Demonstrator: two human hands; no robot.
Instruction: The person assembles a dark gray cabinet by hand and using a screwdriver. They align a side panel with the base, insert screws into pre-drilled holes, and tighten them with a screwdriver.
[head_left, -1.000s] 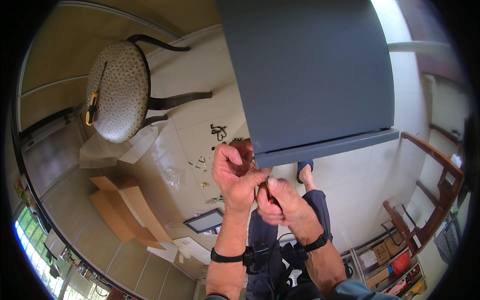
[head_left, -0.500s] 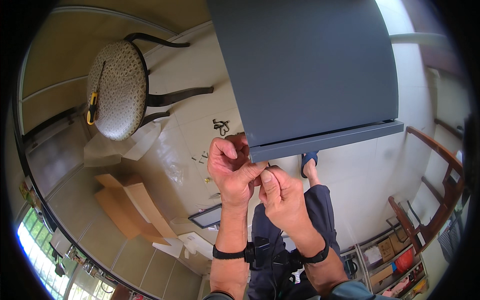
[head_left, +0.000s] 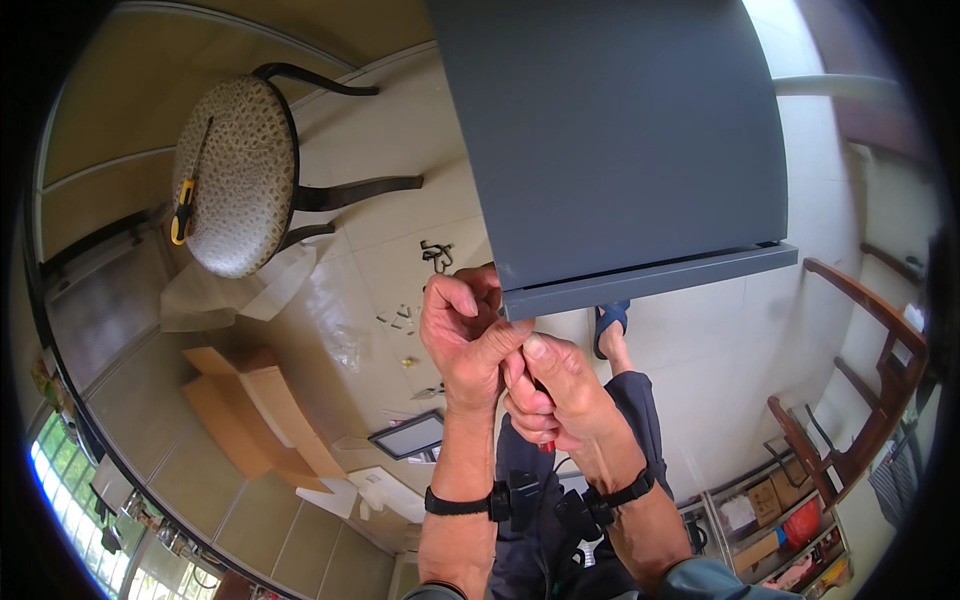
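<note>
Left hand (head_left: 465,330): curled tight at the near left corner of the grey panel (head_left: 620,150), fingers folded in; whether it pinches a small fitting there or only steadies the corner I cannot tell.
Right hand (head_left: 550,395): wrapped closed around a red-handled tool (head_left: 545,443) — only a bit of red shows below the fist, and its tip is hidden where the two hands meet.
Grey panel: a broad, flat board with a thicker front edge (head_left: 650,285), filling the upper middle of the view and reaching over the person's knees; both hands work at its lower left corner.
Handling, as I judge it: the board looks stiff and fairly heavy, smooth-faced and likely to slip in a flat palm — best taken by the thick edge or near a corner, where fingers can hook under.
Tool handling: small, light, rigid; a full fist round the handle suits it.
Loose hardware (head_left: 400,318): small pale bits scattered on the tiled floor (head_left: 700,350), beside a dark bundle (head_left: 437,255).
Containers: a flattened cardboard box (head_left: 250,410) lies open on the floor, nothing visible in it; shelves (head_left: 770,510) at lower right hold boxes and a red item.
Stool (head_left: 235,175): patterned round seat, a yellow-handled tool (head_left: 182,205) lying on it.
</note>
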